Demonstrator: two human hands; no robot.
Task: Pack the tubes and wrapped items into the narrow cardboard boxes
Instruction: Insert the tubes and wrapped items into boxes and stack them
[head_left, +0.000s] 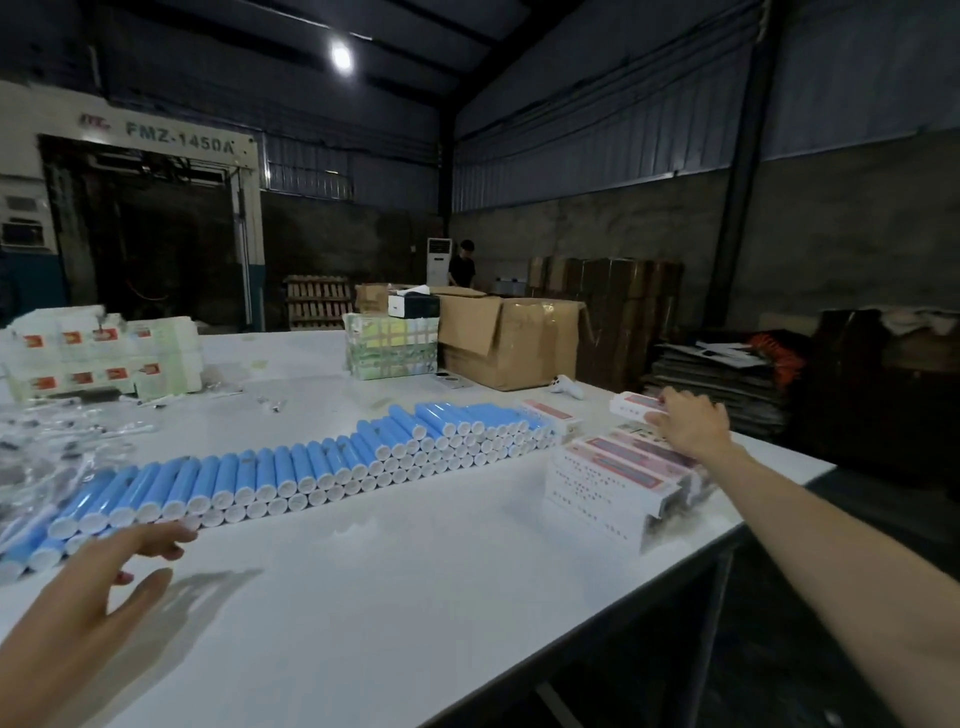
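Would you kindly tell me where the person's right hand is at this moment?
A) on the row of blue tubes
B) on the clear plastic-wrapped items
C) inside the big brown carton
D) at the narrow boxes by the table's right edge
D: the right hand reaches to the narrow boxes at the right edge of the table, while the left hand is spread open near the blue tubes.

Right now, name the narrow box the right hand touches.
The single box beyond the stack, at the table's right edge; the right hand touches its end.
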